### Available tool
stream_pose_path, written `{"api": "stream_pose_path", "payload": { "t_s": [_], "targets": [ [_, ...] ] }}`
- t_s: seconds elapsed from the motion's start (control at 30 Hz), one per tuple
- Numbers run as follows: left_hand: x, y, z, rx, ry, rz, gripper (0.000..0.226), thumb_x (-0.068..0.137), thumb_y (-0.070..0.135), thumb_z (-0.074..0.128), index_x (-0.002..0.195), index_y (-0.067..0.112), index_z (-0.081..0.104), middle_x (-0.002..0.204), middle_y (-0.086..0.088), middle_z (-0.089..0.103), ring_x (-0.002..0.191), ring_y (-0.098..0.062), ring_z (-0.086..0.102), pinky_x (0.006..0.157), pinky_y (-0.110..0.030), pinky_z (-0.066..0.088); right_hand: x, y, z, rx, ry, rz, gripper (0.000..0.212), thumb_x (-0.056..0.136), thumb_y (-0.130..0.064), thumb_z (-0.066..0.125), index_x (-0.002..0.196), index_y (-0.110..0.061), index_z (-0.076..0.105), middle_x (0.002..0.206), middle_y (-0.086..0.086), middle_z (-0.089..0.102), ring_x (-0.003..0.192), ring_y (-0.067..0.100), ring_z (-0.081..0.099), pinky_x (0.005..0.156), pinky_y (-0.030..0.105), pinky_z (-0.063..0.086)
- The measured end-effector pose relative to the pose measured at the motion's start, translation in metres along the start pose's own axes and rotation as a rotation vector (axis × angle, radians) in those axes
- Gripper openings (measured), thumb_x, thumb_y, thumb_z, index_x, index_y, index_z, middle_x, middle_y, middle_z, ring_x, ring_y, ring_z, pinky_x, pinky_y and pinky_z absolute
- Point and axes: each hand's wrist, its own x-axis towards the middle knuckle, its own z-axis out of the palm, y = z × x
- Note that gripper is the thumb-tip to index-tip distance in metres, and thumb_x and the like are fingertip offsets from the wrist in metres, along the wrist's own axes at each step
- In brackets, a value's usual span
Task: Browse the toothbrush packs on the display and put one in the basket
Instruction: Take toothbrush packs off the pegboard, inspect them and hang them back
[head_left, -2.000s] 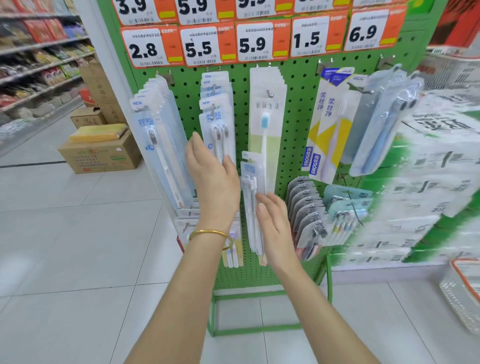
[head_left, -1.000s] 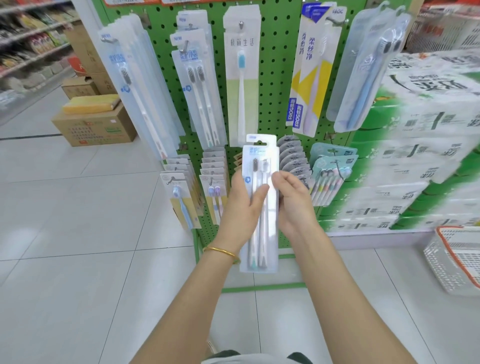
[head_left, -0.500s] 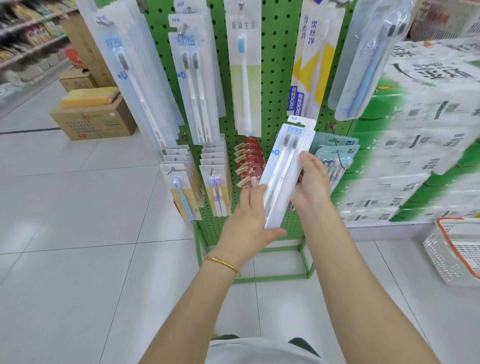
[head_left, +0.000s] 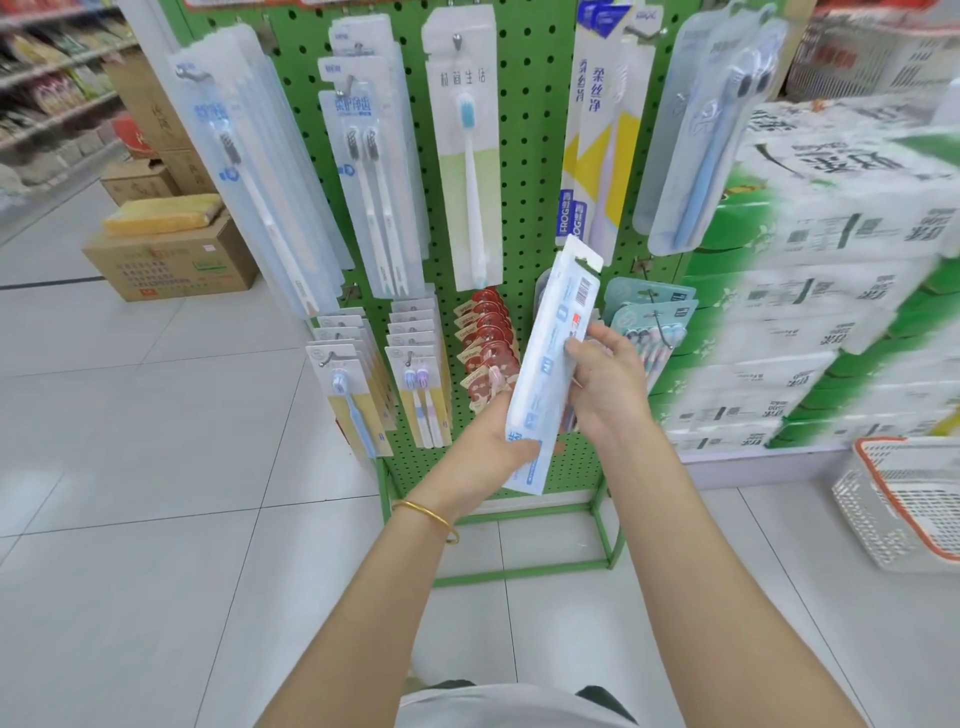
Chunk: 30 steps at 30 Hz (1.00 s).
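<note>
1. At the far left, a cardboard box (head_left: 171, 265) sat on the floor with a yellow bundle (head_left: 161, 218) lying on top of it.
2. The green pegboard display (head_left: 524, 156) stood in the middle. Hanging packs (head_left: 371, 171) of toothbrushes filled its hooks, long ones above and shorter ones below.
3. The left hand (head_left: 488, 441), with a gold bangle (head_left: 428, 517) at its wrist, gripped the lower end of the toothbrush pack (head_left: 550, 364).
4. That pack was held in the air in front of the display's lower row. It was tilted with its top leaning right, and its barcode side faced the camera.
5. The right hand (head_left: 602, 379) pinched the pack's right edge about halfway up, with the thumb pressed on the printed back.
6. Stacked white-and-green packages (head_left: 831, 291) rose just right of the display.
7. The basket (head_left: 878, 525), white with an orange rim, sat on the floor at the far right, well apart from the pack and both hands.
</note>
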Motion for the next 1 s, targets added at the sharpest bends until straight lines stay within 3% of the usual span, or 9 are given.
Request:
{"api": "stream_pose_path", "payload": {
  "t_s": [0.13,0.23,0.37,0.57,0.63,0.7,0.83,0.9,1.0],
  "targets": [
    [0.002,-0.004,-0.008,-0.086,0.028,-0.054,0.02,0.095,0.012,0.052,0.104,0.029,0.056,0.104,-0.011,0.07,0.093,-0.028,0.069,0.089,-0.049,0.052,-0.004,-0.003,-0.001,-0.146,-0.121,-0.046,0.017,0.091,0.004,0.053,0.095,-0.011,0.062,0.086,0.003,0.071,0.078,0.018,0.067,0.076,0.037,0.056],
    [0.006,0.0,-0.012,-0.049,0.097,-0.099,0.012,0.095,0.033,0.053,0.103,0.028,0.061,0.106,-0.004,0.07,0.099,-0.025,0.067,0.093,-0.049,0.05,-0.008,-0.007,0.0,-0.226,-0.217,-0.056,0.017,0.088,0.004,0.057,0.095,-0.01,0.063,0.086,0.001,0.073,0.08,0.018,0.07,0.073,0.036,0.059],
    [0.017,0.023,-0.02,-0.162,0.172,-0.006,0.027,0.097,0.03,0.047,0.121,0.02,0.055,0.117,-0.006,0.066,0.104,-0.022,0.065,0.092,-0.046,0.051,-0.016,-0.008,0.003,-0.289,-0.313,-0.039,0.016,0.085,0.004,0.061,0.093,-0.01,0.063,0.082,0.002,0.074,0.073,0.018,0.07,0.054,0.027,0.055],
    [0.03,0.058,-0.036,-0.269,0.493,0.133,0.007,0.096,0.02,0.051,0.099,0.014,0.055,0.096,-0.005,0.065,0.086,-0.018,0.064,0.084,-0.044,0.053,-0.021,-0.007,-0.001,-0.338,-0.439,0.002,0.015,0.084,0.008,0.062,0.089,-0.005,0.059,0.08,0.007,0.071,0.054,0.011,0.066,0.037,0.016,0.041],
    [0.031,0.065,-0.038,-0.299,0.506,0.144,0.006,0.095,0.015,0.052,0.097,0.012,0.056,0.093,-0.008,0.065,0.084,-0.021,0.063,0.083,-0.047,0.053,-0.02,-0.004,-0.002,-0.336,-0.474,0.022,0.015,0.082,0.005,0.064,0.09,-0.007,0.06,0.083,0.007,0.072,0.063,0.014,0.068,0.044,0.019,0.047],
    [0.03,0.069,-0.04,-0.349,0.491,0.162,0.007,0.095,0.012,0.052,0.091,0.014,0.058,0.086,-0.007,0.065,0.079,-0.02,0.063,0.083,-0.048,0.052,-0.016,-0.001,-0.003,-0.31,-0.519,0.056,0.02,0.079,-0.007,0.071,0.095,-0.009,0.059,0.089,0.006,0.073,0.074,0.018,0.068,0.061,0.029,0.053],
    [0.026,0.078,-0.053,-0.488,0.413,0.228,0.012,0.094,0.009,0.052,0.102,0.014,0.058,0.082,-0.002,0.065,0.071,-0.012,0.063,0.074,-0.037,0.055,-0.013,0.004,0.006,-0.219,-0.684,0.195,0.078,0.055,-0.045,0.088,0.114,-0.007,0.053,0.108,0.011,0.065,0.098,0.027,0.055,0.091,0.049,0.044],
    [0.024,0.084,-0.063,-0.582,0.368,0.267,0.018,0.094,0.005,0.049,0.111,0.009,0.055,0.078,0.0,0.064,0.065,-0.009,0.063,0.062,-0.027,0.053,-0.012,0.005,0.016,-0.157,-0.809,0.248,0.094,0.055,-0.048,0.087,0.126,-0.001,0.047,0.122,0.02,0.055,0.11,0.032,0.049,0.099,0.051,0.038],
    [0.023,0.092,-0.082,-0.667,0.322,0.316,0.021,0.093,0.006,0.049,0.114,0.007,0.054,0.077,-0.003,0.062,0.064,-0.011,0.06,0.057,-0.024,0.05,-0.013,0.005,0.035,-0.087,-0.974,0.256,0.095,0.064,-0.042,0.084,0.135,0.003,0.04,0.128,0.022,0.055,0.116,0.039,0.054,0.099,0.049,0.045]
  ]
}}
